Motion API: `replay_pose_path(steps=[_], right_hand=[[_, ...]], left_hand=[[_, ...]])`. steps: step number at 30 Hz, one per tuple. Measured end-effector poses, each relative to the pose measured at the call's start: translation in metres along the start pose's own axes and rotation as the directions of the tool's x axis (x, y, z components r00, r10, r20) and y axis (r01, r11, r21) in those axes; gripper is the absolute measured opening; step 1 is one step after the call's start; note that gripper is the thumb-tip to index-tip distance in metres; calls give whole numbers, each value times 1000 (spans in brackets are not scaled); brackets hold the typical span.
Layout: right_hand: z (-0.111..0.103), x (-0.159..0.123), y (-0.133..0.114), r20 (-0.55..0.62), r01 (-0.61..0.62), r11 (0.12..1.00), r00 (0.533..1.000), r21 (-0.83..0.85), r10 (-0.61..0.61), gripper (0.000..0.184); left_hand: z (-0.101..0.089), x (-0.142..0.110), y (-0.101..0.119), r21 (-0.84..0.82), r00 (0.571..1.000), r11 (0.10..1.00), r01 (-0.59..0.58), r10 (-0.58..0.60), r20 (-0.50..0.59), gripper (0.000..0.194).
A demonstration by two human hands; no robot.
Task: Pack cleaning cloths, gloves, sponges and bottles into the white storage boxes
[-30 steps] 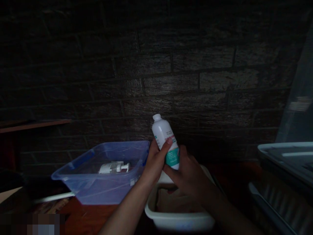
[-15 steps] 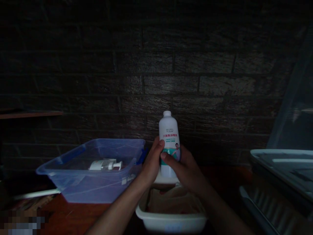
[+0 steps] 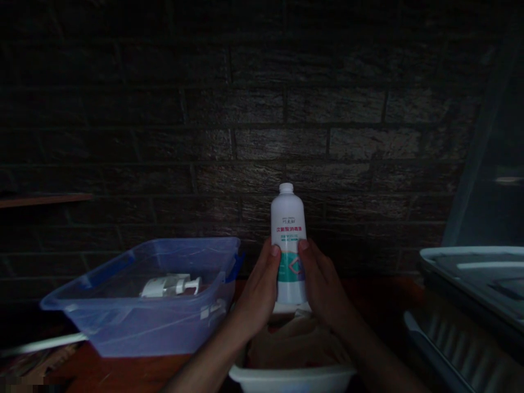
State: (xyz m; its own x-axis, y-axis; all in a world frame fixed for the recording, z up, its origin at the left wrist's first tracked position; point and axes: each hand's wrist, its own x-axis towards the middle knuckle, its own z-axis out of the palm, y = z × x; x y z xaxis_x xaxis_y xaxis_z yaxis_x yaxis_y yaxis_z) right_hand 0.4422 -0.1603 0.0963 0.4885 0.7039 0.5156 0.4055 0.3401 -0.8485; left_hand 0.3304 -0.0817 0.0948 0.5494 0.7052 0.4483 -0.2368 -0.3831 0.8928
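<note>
A white bottle point(image 3: 287, 218) with red lettering and a green label band stands upright between my two hands, its cap on top. My left hand point(image 3: 262, 281) is closed round its left side, thumb along the front. On the other side my right hand point(image 3: 325, 275) grips it, thumb also at the label's edge. Most of my other fingers are hidden behind the bottle. Just below the hands is a white tub point(image 3: 292, 376) with a crumpled brownish lining or cloth point(image 3: 297, 344) inside. I cannot tell whether the bottle's base touches the tub's far rim.
To the left, a clear bluish plastic box point(image 3: 139, 327) with blue handles holds a pump bottle point(image 3: 170, 285) lying on its side. A lidded container point(image 3: 475, 267) and a ribbed rack point(image 3: 446, 344) are at right. Behind rises a dark brick wall point(image 3: 262, 109).
The bottle has turned, so its label shows a different side. My right thumb has shifted from across the front to the bottle's right edge. The camera view has moved slightly.
</note>
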Motion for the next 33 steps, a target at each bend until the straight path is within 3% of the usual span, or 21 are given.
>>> replay_pose_path(steps=[7,15,20,25,33], right_hand=[[-2,-6,-8,-4,-18,1000,1000,19,18,54],[-10,-5,-10,-15,-1,997,1000,-77,0,54],[-16,-2,-15,79,62,995,995,-75,-56,49],[-20,2,-14,76,136,988,988,-68,-131,44],[-19,4,-10,91,143,988,986,-52,-138,43]], left_hand=[[-3,-3,-1,91,999,995,-49,49,-7,59],[-4,-5,6,142,992,984,-107,95,89,60],[-4,-5,13,37,988,995,-94,89,126,57],[-8,1,17,-61,987,995,-79,87,137,57],[-14,4,26,-186,979,982,10,29,204,56]])
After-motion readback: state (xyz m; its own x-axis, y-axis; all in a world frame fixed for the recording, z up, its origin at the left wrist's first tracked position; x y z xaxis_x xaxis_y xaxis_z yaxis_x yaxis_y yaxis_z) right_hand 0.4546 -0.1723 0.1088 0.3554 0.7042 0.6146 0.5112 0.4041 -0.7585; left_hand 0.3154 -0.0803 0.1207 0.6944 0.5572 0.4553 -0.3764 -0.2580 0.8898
